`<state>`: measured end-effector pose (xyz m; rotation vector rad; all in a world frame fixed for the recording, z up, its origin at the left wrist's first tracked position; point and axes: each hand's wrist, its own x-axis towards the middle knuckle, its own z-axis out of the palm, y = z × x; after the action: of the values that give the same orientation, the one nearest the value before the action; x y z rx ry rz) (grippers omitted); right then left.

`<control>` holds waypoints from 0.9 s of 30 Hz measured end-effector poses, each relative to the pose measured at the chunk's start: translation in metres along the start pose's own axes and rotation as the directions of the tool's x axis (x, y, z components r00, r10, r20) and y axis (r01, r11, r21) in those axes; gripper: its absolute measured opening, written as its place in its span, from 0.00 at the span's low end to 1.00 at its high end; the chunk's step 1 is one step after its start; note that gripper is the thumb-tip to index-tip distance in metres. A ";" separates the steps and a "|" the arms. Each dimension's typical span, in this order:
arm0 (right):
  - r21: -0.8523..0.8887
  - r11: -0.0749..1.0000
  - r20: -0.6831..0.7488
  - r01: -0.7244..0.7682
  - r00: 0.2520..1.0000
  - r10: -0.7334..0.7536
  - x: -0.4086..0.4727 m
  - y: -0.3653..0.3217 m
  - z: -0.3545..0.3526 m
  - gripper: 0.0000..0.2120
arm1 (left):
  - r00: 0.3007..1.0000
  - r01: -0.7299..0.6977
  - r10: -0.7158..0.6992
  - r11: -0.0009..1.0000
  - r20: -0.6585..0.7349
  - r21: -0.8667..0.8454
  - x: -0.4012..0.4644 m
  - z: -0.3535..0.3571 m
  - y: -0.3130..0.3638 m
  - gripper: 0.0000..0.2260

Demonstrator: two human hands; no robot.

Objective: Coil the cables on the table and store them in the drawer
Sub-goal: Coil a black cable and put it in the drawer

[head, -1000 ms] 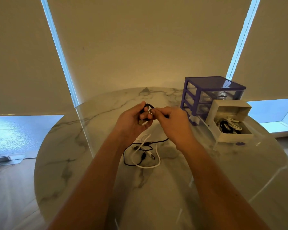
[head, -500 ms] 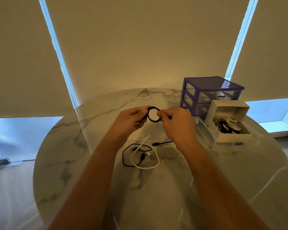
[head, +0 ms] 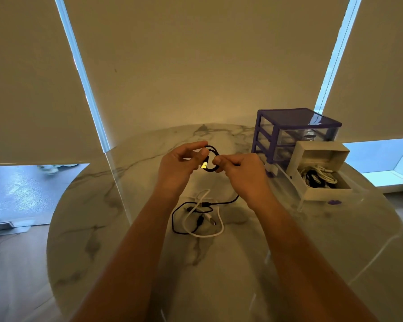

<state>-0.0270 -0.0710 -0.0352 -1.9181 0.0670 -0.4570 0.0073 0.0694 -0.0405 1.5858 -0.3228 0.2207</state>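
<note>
Above the middle of the round marble table [head: 242,263] I hold a black cable [head: 214,151] wound into a small loop. My left hand [head: 180,165] pinches its left side, where a shiny plug shows, and my right hand [head: 240,175] pinches the right side. The cable's tail hangs from my right hand down to the table. Below my hands lie a loose white cable [head: 215,231] and another black cable [head: 175,220], tangled together. At the right, a white drawer [head: 321,194] stands pulled out and holds several coiled cables.
A purple drawer unit [head: 296,131] with clear drawers stands at the back right, behind the white drawer. A small purple piece [head: 334,202] lies by the drawer's front. Window blinds hang behind the table, and wooden floor shows at left.
My hands have drawn slightly apart and the black loop between them has opened wider; the plug now shows by my left fingers. The cables on the table lie as before.
</note>
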 end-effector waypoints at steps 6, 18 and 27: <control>0.040 0.999 0.015 0.032 0.999 -0.032 -0.001 -0.002 0.001 0.07 | 0.996 -0.034 0.038 0.998 -0.078 0.047 0.001 0.005 -0.002 0.05; -0.020 0.999 -0.075 0.048 0.996 -0.049 0.002 0.003 -0.002 0.08 | 0.989 0.124 -0.113 0.984 0.091 -0.129 -0.002 0.005 0.002 0.08; -0.095 0.990 -0.042 0.102 0.993 -0.107 0.004 0.006 -0.004 0.08 | 0.954 0.273 -0.252 0.953 0.160 -0.129 -0.004 -0.003 0.004 0.12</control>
<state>-0.0240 -0.0774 -0.0383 -2.0088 0.0187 -0.5789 0.0028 0.0727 -0.0376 1.4801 -0.2287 -0.1214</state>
